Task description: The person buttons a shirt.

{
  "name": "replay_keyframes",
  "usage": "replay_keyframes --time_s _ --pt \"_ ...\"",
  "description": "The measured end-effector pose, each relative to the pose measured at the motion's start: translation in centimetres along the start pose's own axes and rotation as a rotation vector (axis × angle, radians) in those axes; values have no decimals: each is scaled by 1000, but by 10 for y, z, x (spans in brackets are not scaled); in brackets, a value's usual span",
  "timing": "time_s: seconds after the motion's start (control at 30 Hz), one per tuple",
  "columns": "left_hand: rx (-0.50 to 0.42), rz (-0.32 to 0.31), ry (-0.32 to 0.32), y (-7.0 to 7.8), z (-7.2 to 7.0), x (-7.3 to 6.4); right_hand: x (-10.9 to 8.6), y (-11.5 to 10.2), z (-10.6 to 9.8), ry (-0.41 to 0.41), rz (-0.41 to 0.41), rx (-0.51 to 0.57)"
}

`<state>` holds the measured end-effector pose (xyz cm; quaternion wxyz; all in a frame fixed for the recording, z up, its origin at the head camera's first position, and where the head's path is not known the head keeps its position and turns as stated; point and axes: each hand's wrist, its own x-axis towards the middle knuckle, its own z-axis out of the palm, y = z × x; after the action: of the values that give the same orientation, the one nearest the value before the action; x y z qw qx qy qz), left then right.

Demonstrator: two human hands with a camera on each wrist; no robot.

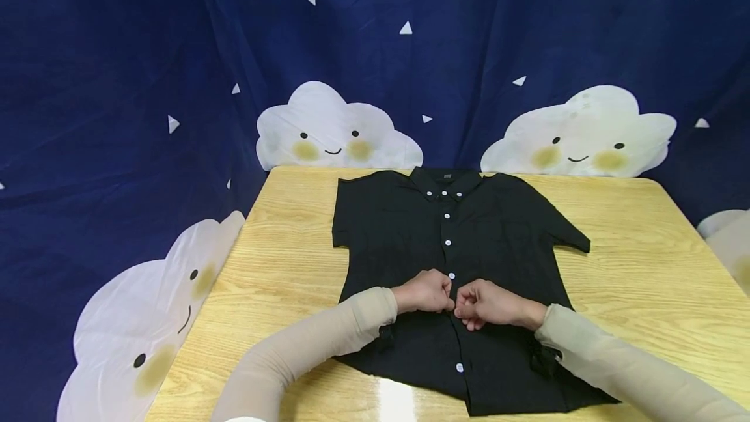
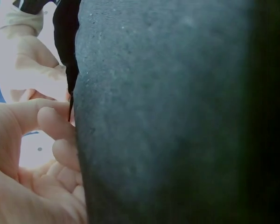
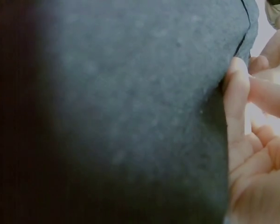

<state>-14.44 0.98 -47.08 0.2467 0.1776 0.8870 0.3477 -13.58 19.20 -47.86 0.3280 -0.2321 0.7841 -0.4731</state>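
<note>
A black short-sleeved shirt (image 1: 389,220) lies front up, collar away from me, with white buttons down its front strip. My left hand (image 1: 426,292) pinches the front edge below the middle, just under a white button (image 1: 452,276). Close on the other side, my right hand (image 1: 492,303) pinches the same strip, its fingertips nearly meeting the left ones. In the left wrist view, thumb and fingers of the left hand (image 2: 32,154) grip a dark fabric edge. The right wrist view shows the right hand's fingers (image 3: 236,93) on the cloth. What lies between the fingertips is hidden.
The shirt lies on a light wooden table (image 1: 287,233) with rounded far corners. Behind and to the left hangs a dark blue curtain (image 1: 363,31) with smiling white clouds. Another white button (image 1: 459,367) sits near the hem. Beige sleeves (image 1: 328,327) cover both forearms.
</note>
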Motion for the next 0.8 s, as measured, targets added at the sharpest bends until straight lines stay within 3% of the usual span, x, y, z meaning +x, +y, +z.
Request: replay_keyframes --time_s 0.13,0.37,0.63,0.8 --pt "0 -9 -3 0 0 -1 -1 0 1 9 -28 -47" --pt "35 -36 32 2 0 -3 0 3 2 43 -131 -272" --pt "39 -51 30 2 3 -3 -1 7 1 13 -163 -259" --pt "80 -28 40 -1 3 -2 0 9 1 15 -176 -247"
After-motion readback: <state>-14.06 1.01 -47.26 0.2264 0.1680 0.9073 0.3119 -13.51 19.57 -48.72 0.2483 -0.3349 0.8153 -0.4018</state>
